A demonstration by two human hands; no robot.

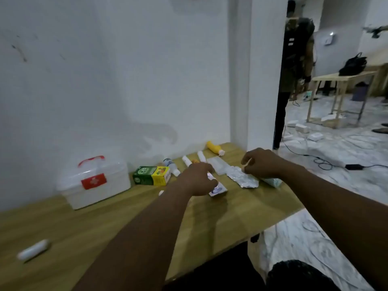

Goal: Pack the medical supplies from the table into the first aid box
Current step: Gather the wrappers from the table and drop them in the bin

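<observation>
Left grip over a flat packet on the desk. Left of it: carton, then first aid box against the wall. Right of it: foil strips, under the right grip. Behind: tubes, a bottle.

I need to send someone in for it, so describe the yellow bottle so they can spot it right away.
Start at the white first aid box with the red handle by the wall, then follow the row of supplies along the wooden table to its far right corner. The yellow bottle lies there on its side, the only yellow container, white-capped, beyond the silver blister pack.
</observation>
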